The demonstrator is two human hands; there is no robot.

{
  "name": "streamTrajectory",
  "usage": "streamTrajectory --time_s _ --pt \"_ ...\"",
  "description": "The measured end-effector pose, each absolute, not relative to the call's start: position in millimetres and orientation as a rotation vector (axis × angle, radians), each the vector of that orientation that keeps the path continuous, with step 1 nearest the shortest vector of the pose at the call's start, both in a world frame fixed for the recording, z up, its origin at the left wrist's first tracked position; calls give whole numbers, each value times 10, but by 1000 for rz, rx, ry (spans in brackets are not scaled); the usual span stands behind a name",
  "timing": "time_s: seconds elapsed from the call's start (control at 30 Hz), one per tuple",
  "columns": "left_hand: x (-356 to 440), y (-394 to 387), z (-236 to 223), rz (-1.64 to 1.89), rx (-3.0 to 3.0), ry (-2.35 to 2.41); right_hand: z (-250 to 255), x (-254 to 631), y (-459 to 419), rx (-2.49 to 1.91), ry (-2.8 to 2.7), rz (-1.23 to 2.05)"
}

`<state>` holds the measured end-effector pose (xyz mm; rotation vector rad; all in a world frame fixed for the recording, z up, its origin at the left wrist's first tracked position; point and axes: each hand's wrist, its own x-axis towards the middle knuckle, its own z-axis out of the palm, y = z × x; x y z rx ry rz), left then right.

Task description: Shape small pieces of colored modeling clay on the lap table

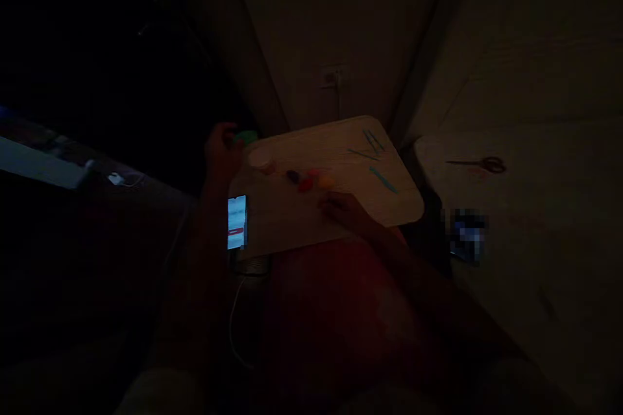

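Observation:
The picture is very dark. My left hand [224, 150] is at the far left edge of a small pale wooden table [287, 227], its fingers curled against a green lump [246, 137]. Flat on the tabletop lies my right hand [344, 210], fingers loosely bent with nothing visible in them. Just beyond its fingertips is a yellow lump [326, 181]. Beside that sit a red lump [305, 185], a pink one [313, 173] and a dark one [293, 176]. A pale round piece [260, 157] lies near my left hand. What the lumps are made of is hard to see.
Several thin teal sticks [384, 179] lie on the table's right side. A lit phone [237, 222] is at its left edge, with a white cable [232, 324] below. Scissors [491, 165] and a blurred-out device [467, 235] rest on the surface at right. A wall socket [333, 76] is behind.

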<state>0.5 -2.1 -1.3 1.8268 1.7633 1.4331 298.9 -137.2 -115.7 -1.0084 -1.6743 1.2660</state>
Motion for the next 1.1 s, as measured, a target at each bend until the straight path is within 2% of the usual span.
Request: streamTrajectory --time_s 0.17,0.33,0.53,0.73,1.1 --pt "231 -279 -203 1400 1529 1486 -1175 2960 -1356 -982 -1572 1336" --pt "803 -760 -652 1313 1238 1173 -1245 2940 -1309 -950 -1366 1396" --pt "1324 -1127 -1041 1223 1276 1123 -1295 2989 -1251 -933 -1270 1154" --pt "1417 -1201 -1143 1242 1256 1160 -1268 3041 -1283 -979 -1351 986" --pt "1439 -1211 -1192 1233 1015 987 -1304 3057 -1275 -951 -1289 1048"
